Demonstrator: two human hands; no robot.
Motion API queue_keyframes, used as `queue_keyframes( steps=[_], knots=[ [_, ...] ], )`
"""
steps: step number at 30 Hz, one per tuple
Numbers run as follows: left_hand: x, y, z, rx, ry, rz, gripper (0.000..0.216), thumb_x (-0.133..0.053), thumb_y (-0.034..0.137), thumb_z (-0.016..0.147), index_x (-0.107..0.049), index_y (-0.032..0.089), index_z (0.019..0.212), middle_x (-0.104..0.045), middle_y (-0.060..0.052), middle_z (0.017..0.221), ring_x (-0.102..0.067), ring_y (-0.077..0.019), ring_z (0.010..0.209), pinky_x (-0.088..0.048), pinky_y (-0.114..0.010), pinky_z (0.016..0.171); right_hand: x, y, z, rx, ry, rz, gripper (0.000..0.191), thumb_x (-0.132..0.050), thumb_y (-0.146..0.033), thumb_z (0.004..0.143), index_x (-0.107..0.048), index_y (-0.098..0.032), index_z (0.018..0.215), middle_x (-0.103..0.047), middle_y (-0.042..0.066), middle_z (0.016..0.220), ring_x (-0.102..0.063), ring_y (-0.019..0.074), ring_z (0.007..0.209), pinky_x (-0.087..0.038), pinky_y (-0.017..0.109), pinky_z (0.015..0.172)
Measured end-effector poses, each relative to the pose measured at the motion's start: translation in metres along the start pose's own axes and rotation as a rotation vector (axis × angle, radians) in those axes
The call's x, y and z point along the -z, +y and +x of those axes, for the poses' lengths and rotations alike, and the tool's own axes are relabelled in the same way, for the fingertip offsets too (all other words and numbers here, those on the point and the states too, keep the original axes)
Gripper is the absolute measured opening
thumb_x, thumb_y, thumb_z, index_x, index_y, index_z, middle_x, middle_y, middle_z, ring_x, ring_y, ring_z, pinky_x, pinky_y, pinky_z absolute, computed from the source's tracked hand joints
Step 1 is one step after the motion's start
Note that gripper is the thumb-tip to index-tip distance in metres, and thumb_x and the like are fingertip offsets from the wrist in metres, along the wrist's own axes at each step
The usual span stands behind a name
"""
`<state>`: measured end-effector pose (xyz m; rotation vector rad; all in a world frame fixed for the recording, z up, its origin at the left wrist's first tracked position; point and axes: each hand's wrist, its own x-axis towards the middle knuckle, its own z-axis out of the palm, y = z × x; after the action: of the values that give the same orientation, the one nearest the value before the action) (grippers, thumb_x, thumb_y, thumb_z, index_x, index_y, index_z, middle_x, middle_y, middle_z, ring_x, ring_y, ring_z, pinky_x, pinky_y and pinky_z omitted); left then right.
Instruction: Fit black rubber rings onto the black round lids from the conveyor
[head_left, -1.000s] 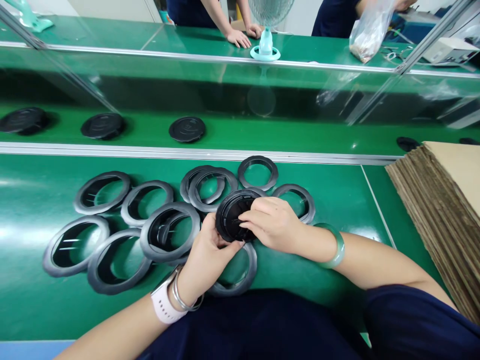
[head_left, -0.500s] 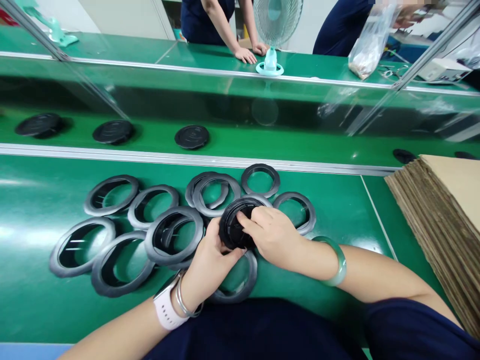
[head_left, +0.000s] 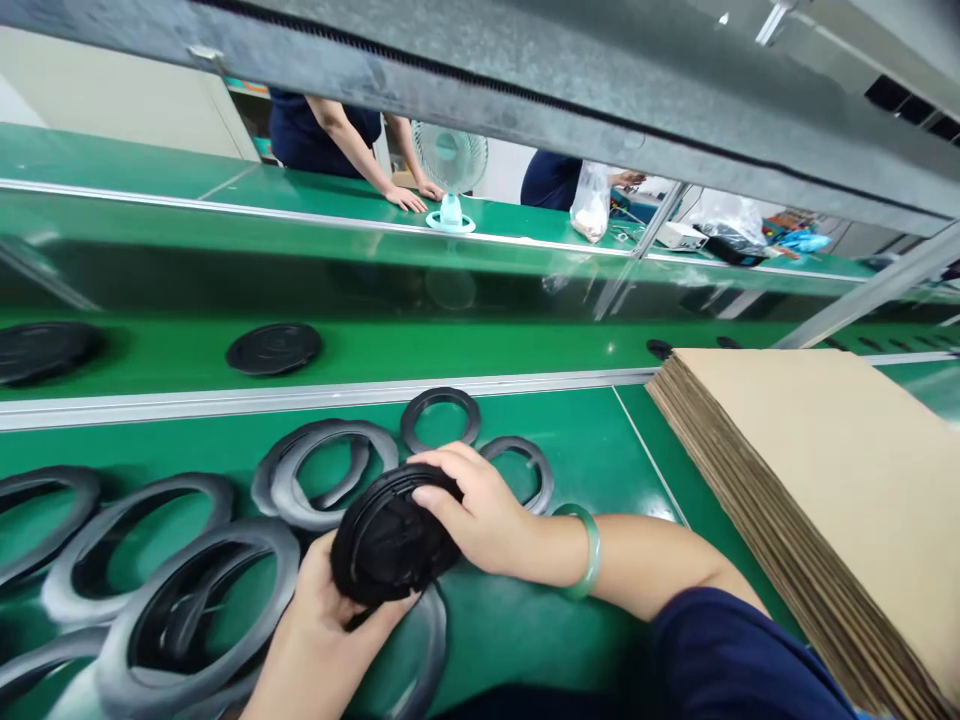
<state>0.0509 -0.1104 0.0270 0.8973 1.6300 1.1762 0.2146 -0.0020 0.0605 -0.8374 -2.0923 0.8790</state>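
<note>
Both my hands hold one round black plastic disc (head_left: pixel 382 545) just above the green bench. My left hand (head_left: pixel 319 625) grips its lower left edge from below. My right hand (head_left: pixel 476 510), a green bangle on its wrist, is curled over the disc's upper right rim with fingers pressed on it. Several grey-black rings (head_left: pixel 195 600) lie flat on the green bench (head_left: pixel 570 440) around and under the disc, some overlapping.
A thick stack of flat cardboard sheets (head_left: pixel 817 480) fills the right side. Beyond a metal rail, black discs (head_left: pixel 274 348) lie on a green conveyor. Across it stand a small fan (head_left: pixel 450 165), a plastic bag (head_left: pixel 592 205) and two other people; one person's hands (head_left: pixel 409 195) rest on the far bench.
The view has tilted up and shifted right, bringing an overhead beam into sight. My hands have turned the disc and brought it nearer; my right hand now cups its upper rim.
</note>
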Motion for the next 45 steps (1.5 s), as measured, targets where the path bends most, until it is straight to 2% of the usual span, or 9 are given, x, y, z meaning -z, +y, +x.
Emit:
queue_keyframes(
  steps=[3,6,9,13,16,22,26,35,45],
  knots=[
    [-0.001,-0.001,-0.004,0.008,-0.017,0.000,0.084,-0.087,0.038,0.057,-0.042,0.027,0.126,-0.061,-0.009,0.122,-0.066,-0.0321,0.107,-0.061,-0.038,0.086,-0.005,0.003,0.004,-0.157,-0.036,0.155,0.013,-0.069,-0.018,0.090,-0.061,-0.020,0.100,-0.061,0.002,0.099,-0.058,0.0166,0.097,-0.048,0.029,0.090],
    [0.002,-0.001,-0.006,-0.003,-0.051,0.029,0.081,-0.083,0.045,0.061,-0.042,0.025,0.128,-0.062,-0.010,0.121,-0.066,-0.0330,0.106,-0.061,-0.040,0.085,-0.006,0.002,0.006,-0.233,-0.025,0.239,0.019,-0.077,-0.015,0.081,-0.059,-0.019,0.087,-0.058,-0.001,0.091,-0.057,0.0162,0.090,-0.046,0.028,0.085],
    [0.007,-0.003,-0.003,-0.063,-0.063,0.180,0.071,-0.073,0.056,0.070,-0.044,0.024,0.126,-0.064,-0.010,0.117,-0.066,-0.0333,0.105,-0.062,-0.042,0.083,-0.007,-0.001,0.005,-0.237,-0.025,0.288,0.025,-0.078,-0.010,0.075,-0.056,-0.019,0.083,-0.056,-0.002,0.088,-0.055,0.0163,0.087,-0.045,0.028,0.082],
    [0.010,-0.003,-0.001,-0.157,-0.037,0.347,0.060,-0.062,0.062,0.078,-0.047,0.026,0.124,-0.062,-0.009,0.119,-0.062,-0.0322,0.112,-0.057,-0.046,0.094,-0.010,-0.003,0.003,-0.264,0.003,0.293,0.029,-0.077,-0.003,0.071,-0.055,-0.019,0.079,-0.055,-0.003,0.085,-0.054,0.0157,0.085,-0.043,0.027,0.078],
    [0.009,-0.001,0.000,-0.163,-0.037,0.375,0.056,-0.057,0.064,0.081,-0.048,0.028,0.123,-0.062,-0.007,0.119,-0.061,-0.0307,0.112,-0.056,-0.044,0.094,-0.010,-0.002,0.001,-0.302,0.002,0.300,0.026,-0.078,-0.008,0.074,-0.056,-0.019,0.080,-0.057,-0.004,0.086,-0.055,0.0155,0.085,-0.043,0.027,0.078],
    [0.011,0.002,-0.001,-0.113,-0.004,0.327,0.056,-0.055,0.067,0.082,-0.047,0.029,0.123,-0.062,-0.005,0.120,-0.060,-0.0296,0.113,-0.055,-0.043,0.094,0.008,-0.002,0.006,-0.294,-0.344,0.355,0.038,-0.084,-0.033,0.075,-0.059,-0.022,0.102,-0.063,-0.002,0.096,-0.061,0.0182,0.088,-0.048,0.027,0.074],
    [0.013,0.002,-0.001,-0.108,-0.011,0.315,0.057,-0.055,0.068,0.081,-0.047,0.029,0.122,-0.062,-0.005,0.119,-0.060,-0.0299,0.113,-0.055,-0.042,0.093,0.018,-0.003,0.009,-0.254,-0.472,0.312,0.050,-0.087,-0.037,0.071,-0.057,-0.023,0.109,-0.063,-0.001,0.103,-0.062,0.0206,0.095,-0.049,0.028,0.076],
    [0.011,-0.001,0.000,-0.131,-0.010,0.346,0.054,-0.053,0.067,0.083,-0.047,0.030,0.122,-0.061,-0.004,0.119,-0.060,-0.0288,0.112,-0.053,-0.044,0.096,0.006,-0.009,-0.002,-0.347,-0.386,0.095,0.040,-0.081,-0.031,0.075,-0.051,-0.025,0.102,-0.062,-0.002,0.096,-0.062,0.0206,0.086,-0.046,0.028,0.067],
    [0.014,-0.002,0.001,-0.193,-0.005,0.394,0.050,-0.054,0.064,0.084,-0.050,0.028,0.119,-0.065,-0.004,0.113,-0.063,-0.0279,0.107,-0.057,-0.037,0.087,0.002,-0.008,-0.004,-0.343,-0.336,0.125,0.037,-0.083,-0.028,0.073,-0.053,-0.024,0.095,-0.063,-0.004,0.089,-0.062,0.0175,0.080,-0.044,0.025,0.063]
  ],
)
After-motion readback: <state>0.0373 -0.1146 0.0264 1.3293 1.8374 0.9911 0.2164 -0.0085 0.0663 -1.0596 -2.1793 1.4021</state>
